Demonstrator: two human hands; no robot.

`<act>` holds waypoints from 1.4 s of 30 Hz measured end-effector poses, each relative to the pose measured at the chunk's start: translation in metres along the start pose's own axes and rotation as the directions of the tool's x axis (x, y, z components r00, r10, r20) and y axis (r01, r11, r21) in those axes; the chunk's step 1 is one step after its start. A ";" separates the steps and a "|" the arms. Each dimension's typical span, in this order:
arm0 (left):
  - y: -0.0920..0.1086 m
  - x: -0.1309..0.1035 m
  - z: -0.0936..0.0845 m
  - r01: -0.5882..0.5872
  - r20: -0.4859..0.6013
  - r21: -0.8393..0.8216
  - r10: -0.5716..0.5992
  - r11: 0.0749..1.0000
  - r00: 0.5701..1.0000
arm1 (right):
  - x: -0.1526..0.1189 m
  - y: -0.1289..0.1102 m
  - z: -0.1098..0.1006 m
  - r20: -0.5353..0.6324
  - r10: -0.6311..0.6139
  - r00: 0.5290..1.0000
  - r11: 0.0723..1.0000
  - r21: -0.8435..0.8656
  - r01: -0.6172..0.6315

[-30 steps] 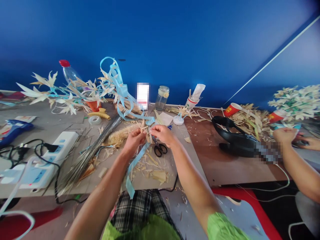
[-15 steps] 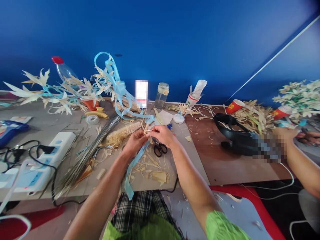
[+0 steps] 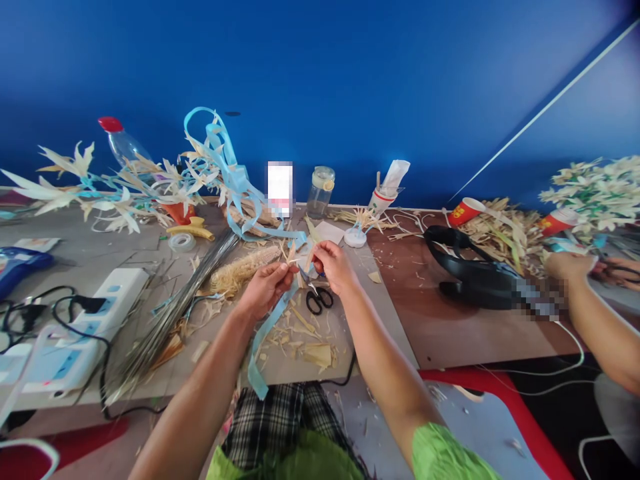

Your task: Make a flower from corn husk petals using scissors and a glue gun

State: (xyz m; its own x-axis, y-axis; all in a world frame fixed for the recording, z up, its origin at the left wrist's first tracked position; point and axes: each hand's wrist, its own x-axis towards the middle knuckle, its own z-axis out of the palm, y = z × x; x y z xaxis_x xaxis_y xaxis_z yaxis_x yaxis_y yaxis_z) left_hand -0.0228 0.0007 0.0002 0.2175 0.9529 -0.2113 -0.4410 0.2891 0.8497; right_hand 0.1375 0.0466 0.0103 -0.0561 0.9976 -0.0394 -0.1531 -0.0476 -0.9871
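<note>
In the head view my left hand [image 3: 267,288] is closed, its fingertips pinching a small piece of corn husk [image 3: 291,255]. A light blue ribbon [image 3: 270,337] hangs below its fingers to the table's front edge. To its right, a little apart, my right hand [image 3: 334,265] is pinched on a pale husk strip [image 3: 311,256]. Black-handled scissors [image 3: 319,300] lie just beneath and between the hands. A corn cob [image 3: 246,268] lies behind my left hand. Husk scraps [image 3: 317,353] are scattered in front of the scissors.
A bundle of thin wires [image 3: 185,303] and a power strip [image 3: 107,313] lie left. Husk flowers [image 3: 117,200] and curled blue ribbon [image 3: 235,173] stand behind them. A glass bottle [image 3: 320,192] stands at the back. Right are a black headset [image 3: 470,273] and another person's hand [image 3: 570,270].
My hands have moved apart, the right one slightly up and to the right. More of the scissors shows between them. The view has shifted slightly.
</note>
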 end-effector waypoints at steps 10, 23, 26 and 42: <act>-0.005 0.001 0.000 0.025 0.068 -0.150 -0.015 0.988 0.998 | -0.005 -0.002 0.006 -0.104 -0.053 0.993 0.995 -0.088 0.044; -0.003 0.002 0.011 -0.009 -0.050 -0.179 0.000 0.984 0.999 | -0.011 0.005 0.026 -0.245 -0.050 0.968 0.999 -0.023 0.045; -0.003 0.001 0.013 -0.036 -0.114 -0.167 0.017 0.985 0.993 | -0.012 0.007 0.028 -0.253 -0.044 0.966 0.999 -0.005 0.044; -0.005 0.004 0.010 -0.027 -0.115 -0.145 0.010 0.989 0.993 | -0.015 0.012 0.031 -0.263 -0.071 0.962 0.993 0.074 0.094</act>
State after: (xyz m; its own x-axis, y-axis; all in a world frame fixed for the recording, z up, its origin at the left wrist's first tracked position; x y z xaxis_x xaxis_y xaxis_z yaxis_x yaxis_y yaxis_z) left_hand -0.0113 0.0018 -0.0004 0.1116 0.9600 -0.2567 -0.5684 0.2736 0.7759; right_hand 0.1058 0.0297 0.0039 0.2166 0.9762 -0.0083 -0.2306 0.0429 -0.9721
